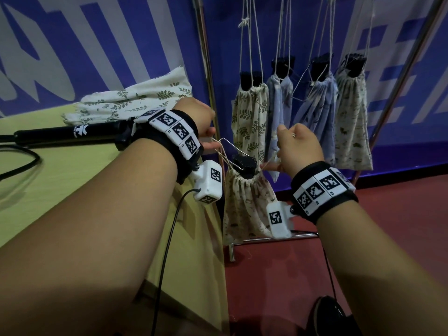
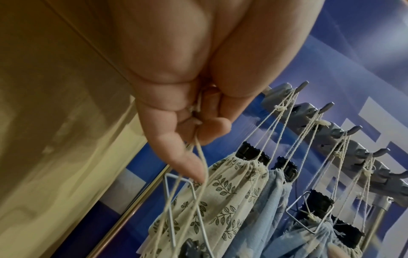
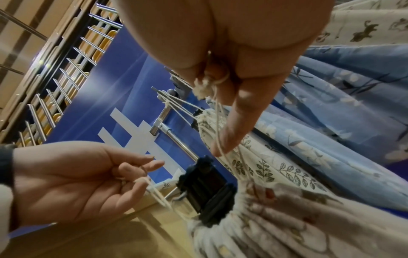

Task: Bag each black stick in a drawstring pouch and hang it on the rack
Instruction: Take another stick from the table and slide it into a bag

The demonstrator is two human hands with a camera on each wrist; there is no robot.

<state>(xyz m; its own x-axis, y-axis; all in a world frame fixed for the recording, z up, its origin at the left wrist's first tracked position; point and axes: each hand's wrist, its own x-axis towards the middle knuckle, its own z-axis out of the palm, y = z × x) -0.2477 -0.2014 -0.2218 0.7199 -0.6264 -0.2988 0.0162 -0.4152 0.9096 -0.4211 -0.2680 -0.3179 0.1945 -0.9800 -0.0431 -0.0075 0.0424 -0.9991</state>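
A cream printed drawstring pouch (image 1: 247, 200) hangs between my hands beside the table edge. A black stick's ribbed top (image 1: 244, 164) pokes out of its gathered mouth, with a thin wire loop (image 1: 234, 146) on it. My left hand (image 1: 209, 139) pinches the left drawstring (image 2: 199, 151). On the other side, my right hand (image 1: 281, 151) grips the right drawstring (image 3: 217, 111), its frayed knot at the fingers. In the right wrist view the stick (image 3: 205, 190) and pouch (image 3: 276, 218) sit just below both hands. Another black stick (image 1: 65, 134) lies on the table.
Several bagged sticks hang by their cords from the grey hook rack (image 2: 331, 122), cream and blue pouches (image 1: 252, 112) close behind my hands. Flat empty pouches (image 1: 135, 98) lie on the yellow table (image 1: 60, 190). The rack's metal foot (image 1: 232, 253) stands on red floor.
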